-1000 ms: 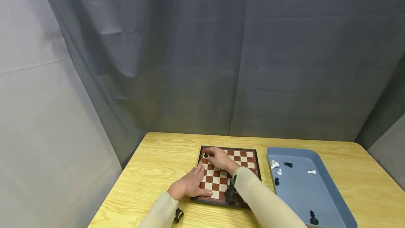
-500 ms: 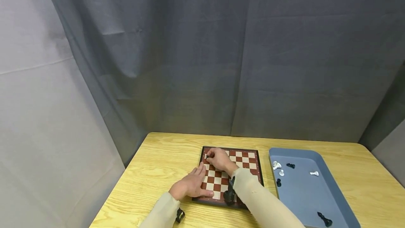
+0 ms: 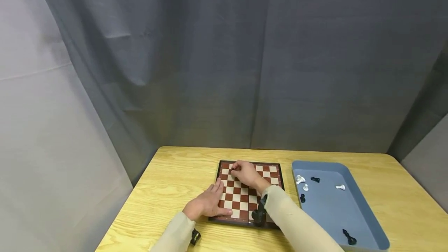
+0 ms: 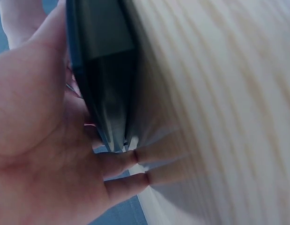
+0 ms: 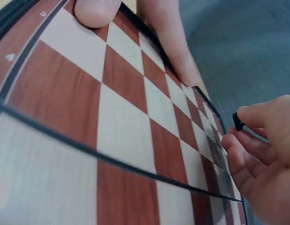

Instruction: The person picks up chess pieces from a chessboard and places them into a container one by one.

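At the far left of a red-and-white folding chessboard [image 3: 238, 196], my right hand [image 3: 246, 174] pinches a small black chess piece [image 5: 237, 122] between thumb and fingertips. In the right wrist view the piece looks raised off the squares; the fingers hide most of it, so its kind is unclear. My left hand [image 3: 206, 202] lies along the board's left edge. Its thumb rests on the near left squares, and its straight fingers press beside the black rim [image 4: 105, 89], as the left wrist view shows.
A blue-grey tray [image 3: 336, 209] right of the board holds several black and white chess pieces, among them a tall black piece [image 3: 349, 237] lying near the front and a white piece [image 3: 340, 187]. The wooden table [image 3: 168, 189] ends before a grey curtain [image 3: 210, 69].
The black piece stood at the board's far left corner; my right hand has taken hold of it and moved slightly right. The tall black piece in the tray has rolled. My left hand stays.
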`<state>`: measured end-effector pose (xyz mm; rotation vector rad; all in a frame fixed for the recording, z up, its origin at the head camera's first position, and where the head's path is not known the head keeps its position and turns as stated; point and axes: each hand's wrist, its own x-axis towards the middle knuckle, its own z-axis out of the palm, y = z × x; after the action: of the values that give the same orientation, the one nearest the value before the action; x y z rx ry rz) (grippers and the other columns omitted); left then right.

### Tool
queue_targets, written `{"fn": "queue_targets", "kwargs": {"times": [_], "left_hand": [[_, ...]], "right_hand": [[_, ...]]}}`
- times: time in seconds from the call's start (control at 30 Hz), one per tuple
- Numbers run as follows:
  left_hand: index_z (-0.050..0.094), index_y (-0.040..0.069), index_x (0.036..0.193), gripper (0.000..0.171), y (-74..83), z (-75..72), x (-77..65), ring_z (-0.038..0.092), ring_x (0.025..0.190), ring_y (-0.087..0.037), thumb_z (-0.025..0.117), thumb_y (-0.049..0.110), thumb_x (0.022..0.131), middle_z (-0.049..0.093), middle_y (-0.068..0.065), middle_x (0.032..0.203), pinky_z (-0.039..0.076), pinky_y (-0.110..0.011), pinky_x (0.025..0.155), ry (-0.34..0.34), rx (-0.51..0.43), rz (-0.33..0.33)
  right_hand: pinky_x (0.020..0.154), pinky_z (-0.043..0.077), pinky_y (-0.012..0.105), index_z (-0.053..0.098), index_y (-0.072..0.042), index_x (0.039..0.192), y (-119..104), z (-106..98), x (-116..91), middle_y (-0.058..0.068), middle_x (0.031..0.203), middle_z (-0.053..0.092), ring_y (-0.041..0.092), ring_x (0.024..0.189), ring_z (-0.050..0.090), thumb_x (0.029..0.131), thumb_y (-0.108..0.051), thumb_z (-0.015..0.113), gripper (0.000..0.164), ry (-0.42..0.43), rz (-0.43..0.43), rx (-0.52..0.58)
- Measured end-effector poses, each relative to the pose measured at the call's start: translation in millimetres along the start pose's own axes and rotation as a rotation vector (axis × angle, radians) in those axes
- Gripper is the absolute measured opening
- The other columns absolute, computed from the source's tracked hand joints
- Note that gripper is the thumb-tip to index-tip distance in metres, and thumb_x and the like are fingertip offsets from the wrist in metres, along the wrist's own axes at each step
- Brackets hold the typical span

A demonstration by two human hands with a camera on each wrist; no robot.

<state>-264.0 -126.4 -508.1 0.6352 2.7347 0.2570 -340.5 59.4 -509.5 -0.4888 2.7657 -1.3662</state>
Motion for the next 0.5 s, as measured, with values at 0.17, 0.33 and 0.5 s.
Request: {"fn": "queue_targets", "kwargs": {"times": [0.17, 0.33, 0.5], "left_hand": [[0.009, 0.001, 0.152, 0.107, -0.8, -2.0, -0.2, 0.017, 0.14, -0.035, 0.054, 0.069, 0.082, 0.002, -0.015, 0.157, 0.027, -0.045, 0.109, 0.005, -0.004, -0.005], [0.01, 0.001, 0.152, 0.107, -2.1, -0.3, -1.2, 0.018, 0.14, -0.036, 0.053, 0.07, 0.081, 0.003, -0.016, 0.157, 0.028, -0.046, 0.108, 0.01, 0.012, -0.007], [0.01, 0.001, 0.151, 0.107, -3.1, 0.4, -2.3, 0.018, 0.14, -0.036, 0.054, 0.069, 0.081, 0.003, -0.016, 0.157, 0.027, -0.046, 0.108, 0.012, 0.011, -0.009]], "right_hand": [[0.059, 0.048, 0.031, 0.063, -0.005, 0.101, -3, -14, -8, 0.003, 0.087, 0.06, 0.015, 0.069, 0.056, 0.093, -0.013, 0.061, 0.011, -0.003, -0.007, 0.034], [0.063, 0.049, 0.032, 0.065, -0.008, 0.1, -9, -28, -19, 0.001, 0.089, 0.061, 0.013, 0.075, 0.058, 0.092, -0.016, 0.062, 0.011, 0.003, 0.005, 0.028], [0.063, 0.048, 0.033, 0.066, -0.008, 0.101, -19, -42, -32, -0.001, 0.088, 0.061, 0.014, 0.075, 0.058, 0.091, -0.015, 0.063, 0.012, 0.026, 0.01, 0.012]]}}
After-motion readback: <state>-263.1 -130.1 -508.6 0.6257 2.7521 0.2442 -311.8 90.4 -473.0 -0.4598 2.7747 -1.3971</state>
